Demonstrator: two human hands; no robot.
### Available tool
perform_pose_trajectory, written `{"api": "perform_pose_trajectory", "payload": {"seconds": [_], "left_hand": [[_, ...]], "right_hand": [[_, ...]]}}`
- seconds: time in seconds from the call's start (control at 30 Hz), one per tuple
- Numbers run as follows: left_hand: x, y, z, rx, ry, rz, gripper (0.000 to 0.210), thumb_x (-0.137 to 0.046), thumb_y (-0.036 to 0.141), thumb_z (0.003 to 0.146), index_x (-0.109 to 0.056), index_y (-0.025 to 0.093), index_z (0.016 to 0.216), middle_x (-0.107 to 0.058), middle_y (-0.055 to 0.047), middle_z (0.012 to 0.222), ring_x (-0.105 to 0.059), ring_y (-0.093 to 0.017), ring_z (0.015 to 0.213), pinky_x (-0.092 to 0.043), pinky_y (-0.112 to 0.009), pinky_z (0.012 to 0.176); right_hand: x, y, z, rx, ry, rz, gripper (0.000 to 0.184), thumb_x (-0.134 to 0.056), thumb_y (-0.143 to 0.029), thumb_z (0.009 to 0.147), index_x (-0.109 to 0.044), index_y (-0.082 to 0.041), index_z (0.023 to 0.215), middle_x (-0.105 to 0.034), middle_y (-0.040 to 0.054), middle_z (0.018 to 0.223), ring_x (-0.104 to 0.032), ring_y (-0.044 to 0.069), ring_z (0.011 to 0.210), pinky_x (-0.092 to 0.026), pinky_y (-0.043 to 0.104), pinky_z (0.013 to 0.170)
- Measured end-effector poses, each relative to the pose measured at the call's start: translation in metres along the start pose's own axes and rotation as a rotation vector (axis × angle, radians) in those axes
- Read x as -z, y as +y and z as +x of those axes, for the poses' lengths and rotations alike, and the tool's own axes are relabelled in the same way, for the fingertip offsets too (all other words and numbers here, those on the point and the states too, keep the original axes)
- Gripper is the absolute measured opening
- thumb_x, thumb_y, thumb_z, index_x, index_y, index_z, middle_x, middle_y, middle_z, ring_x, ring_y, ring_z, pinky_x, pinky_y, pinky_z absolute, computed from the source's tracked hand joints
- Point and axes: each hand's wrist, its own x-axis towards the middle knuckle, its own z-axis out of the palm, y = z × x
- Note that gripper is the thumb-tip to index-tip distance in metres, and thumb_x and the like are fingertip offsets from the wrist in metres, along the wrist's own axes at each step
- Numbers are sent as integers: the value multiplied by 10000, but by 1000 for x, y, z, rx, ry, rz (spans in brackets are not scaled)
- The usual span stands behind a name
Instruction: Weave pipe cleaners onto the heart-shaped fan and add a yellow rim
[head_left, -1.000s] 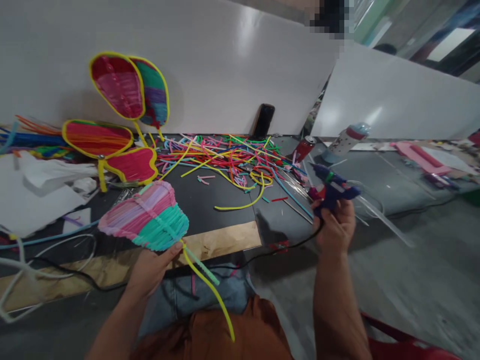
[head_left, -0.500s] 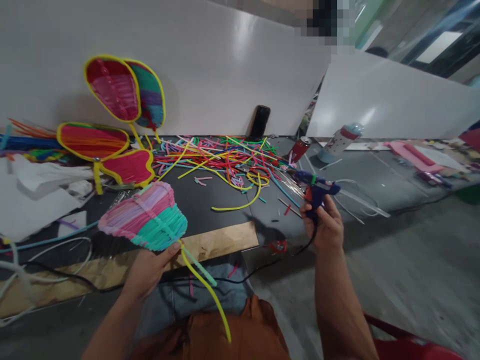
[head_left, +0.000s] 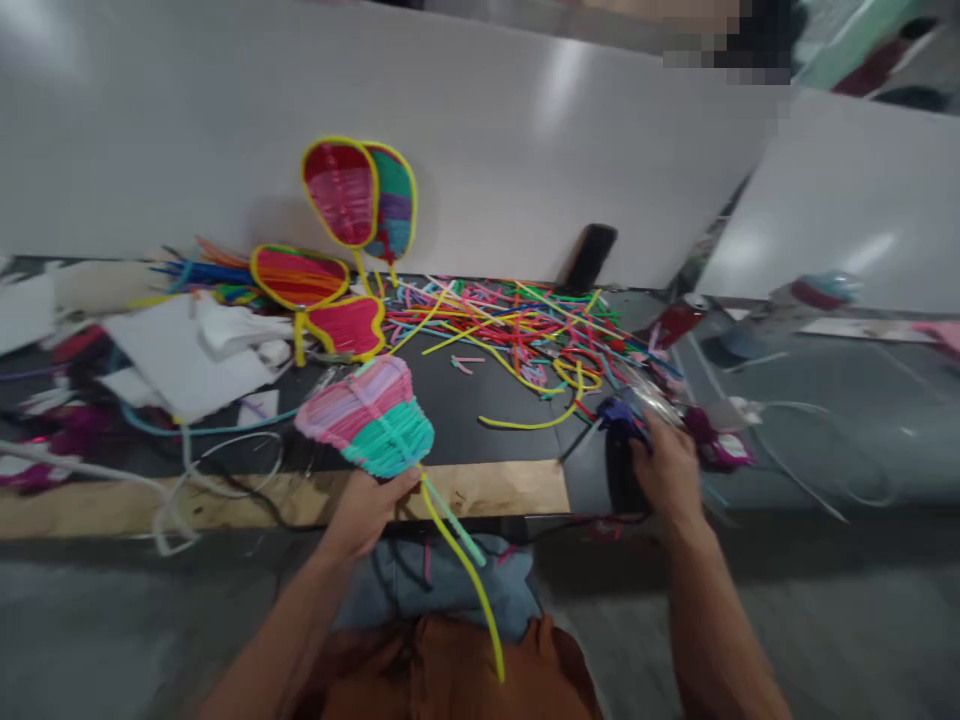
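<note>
My left hand pinches the yellow stem at the base of a leaf-shaped pipe-cleaner piece. Pink, lilac and turquoise bands fill that piece, and a long yellow pipe cleaner and a shorter mint one hang below my fingers. Low over the table's front edge, my right hand is closed around a blue glue gun, partly hidden and blurred. Yellow-edged pipe-cleaner shapes stand at the back: a red-and-pink one, a green-and-purple one and a butterfly-like pair.
Loose pipe cleaners cover the table's middle. A phone leans on the white divider. A red can, a bottle and a magenta packet lie to the right. White papers and cables are at left.
My right hand has lowered the glue gun toward the tabletop. My view has turned left, so the scene sits further right. The left hand still holds the leaf-shaped piece.
</note>
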Motion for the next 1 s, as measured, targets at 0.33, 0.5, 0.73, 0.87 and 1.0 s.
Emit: {"api": "perform_pose_trajectory", "payload": {"seconds": [0.33,0.5,0.73,0.87,1.0], "left_hand": [[-13,12,-7,-85,-104,14,224,-690,380,699,-627,165,706,-688,-19,747,-632,-189,801,-482,-319,825],[-15,19,-10,-162,-46,197,220,-647,385,736,-596,174,698,-657,1,690,-611,-168,712,-468,-303,791],[-15,23,-9,-204,-31,344,214,-640,363,708,-587,179,613,-637,7,645,-576,-162,651,-457,-304,732],[-17,27,-12,-194,-88,201,167,-674,323,698,-605,176,661,-650,7,702,-574,-152,682,-460,-298,761],[-18,25,-16,-91,-148,-122,194,-740,283,664,-624,171,773,-653,5,766,-581,-141,715,-478,-286,748]], "right_hand": [[-13,-170,-39,223,-436,487,211,-506,-304,878,-595,-224,1053,-681,68,939,-632,197,825,-495,312,734],[-42,-214,-58,443,-584,264,247,-660,-361,784,-598,-171,930,-677,75,828,-616,236,784,-467,325,668],[-37,-209,-50,628,-508,-8,82,-541,-168,867,-617,-177,898,-644,40,754,-584,176,700,-386,272,633],[-27,-203,-29,745,-471,-49,101,-537,-203,886,-635,-187,866,-620,32,719,-558,163,691,-374,265,644],[-31,-191,-17,628,-441,145,178,-493,-272,920,-650,-193,888,-641,36,766,-581,151,735,-411,242,688]]}}
